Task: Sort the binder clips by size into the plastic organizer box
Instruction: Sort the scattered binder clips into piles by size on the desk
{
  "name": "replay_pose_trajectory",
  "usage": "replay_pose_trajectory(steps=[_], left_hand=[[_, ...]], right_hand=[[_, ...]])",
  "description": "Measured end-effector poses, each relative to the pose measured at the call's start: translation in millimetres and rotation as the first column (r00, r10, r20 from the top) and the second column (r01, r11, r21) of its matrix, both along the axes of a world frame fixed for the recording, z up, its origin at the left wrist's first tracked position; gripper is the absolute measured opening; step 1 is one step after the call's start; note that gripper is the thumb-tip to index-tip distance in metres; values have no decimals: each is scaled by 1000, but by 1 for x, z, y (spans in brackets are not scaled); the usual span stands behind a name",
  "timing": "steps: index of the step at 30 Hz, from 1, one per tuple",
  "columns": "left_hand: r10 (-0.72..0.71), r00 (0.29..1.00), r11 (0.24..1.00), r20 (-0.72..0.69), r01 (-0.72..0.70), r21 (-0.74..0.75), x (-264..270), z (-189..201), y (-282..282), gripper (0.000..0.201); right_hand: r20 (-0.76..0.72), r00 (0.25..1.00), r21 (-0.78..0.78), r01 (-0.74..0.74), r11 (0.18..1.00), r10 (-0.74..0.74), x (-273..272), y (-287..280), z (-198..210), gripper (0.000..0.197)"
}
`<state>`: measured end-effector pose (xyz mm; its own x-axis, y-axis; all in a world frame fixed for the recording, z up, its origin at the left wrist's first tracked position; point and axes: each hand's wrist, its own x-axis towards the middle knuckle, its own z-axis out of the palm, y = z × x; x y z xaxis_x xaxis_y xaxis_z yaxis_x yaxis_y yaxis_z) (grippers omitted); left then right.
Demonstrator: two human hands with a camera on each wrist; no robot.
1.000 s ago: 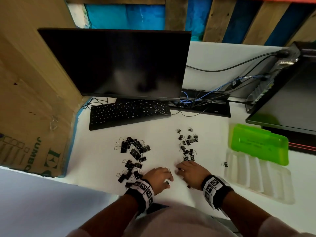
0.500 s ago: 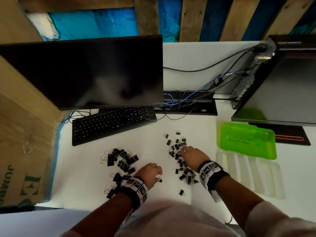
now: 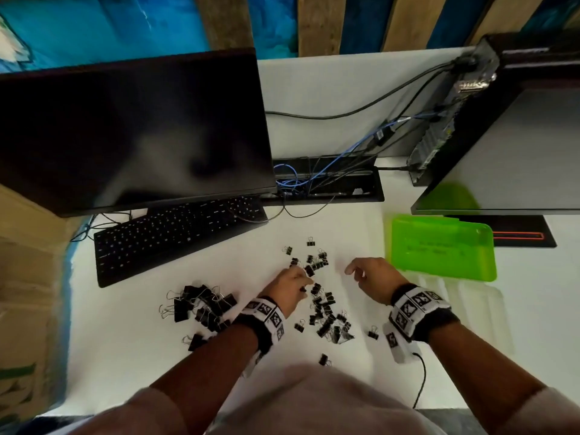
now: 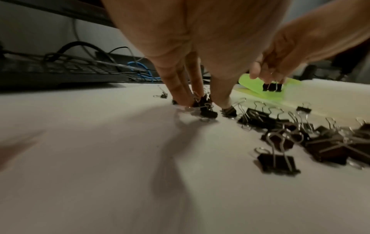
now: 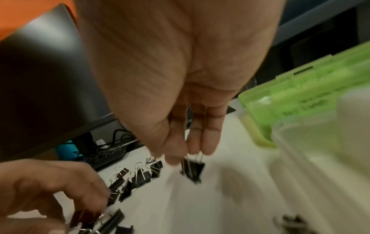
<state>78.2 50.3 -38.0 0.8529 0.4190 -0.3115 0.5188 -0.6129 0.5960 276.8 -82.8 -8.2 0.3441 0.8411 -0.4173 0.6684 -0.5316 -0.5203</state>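
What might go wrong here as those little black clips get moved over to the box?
The right hand pinches a small clip only by its wire handles, so it might swing loose and drop short of the organizer box. The left hand is reaching into the small clips and could scatter them toward the large clips.

Small blk clips [image 3: 326, 312] scattered on desk; organizer box [image 3: 464, 296] open, green lid.

— Item one, back wall?
— Wooden planks [image 3: 320, 23] over blue sheeting [image 3: 103, 23], with a white panel [image 3: 345, 86] below.
— Furniture?
— White surface [image 3: 131, 334]; dark monitor [image 3: 125, 127], black keyboard [image 3: 175, 237], cable tray [image 3: 329, 183], second screen [image 3: 514, 152]; cardboard [image 3: 25, 277] at left.
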Motion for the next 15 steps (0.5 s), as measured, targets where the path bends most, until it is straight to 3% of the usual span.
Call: replay_pose_trajectory(steps=[3,8,11,15], left_hand=[[-22,999,998,-39,19,-60,4,-2,-3,19],[111,993,979,48,-101,-179,7,-1,-7,36],[130,989,959,68,-109,-260,7,3,-7,47],[175,980,957,93,-147,-252,5,11,-3,55]], right_hand=[[18,994,-184,-99,978,104,-2,-11,3,43],[28,996,-242,-76,967,86,-22,-19,8,54],[-37,989,-201,-151,968,146,-38,-11,6,63],[-132,980,-64,-160,985,151,-51,7,11,65]])
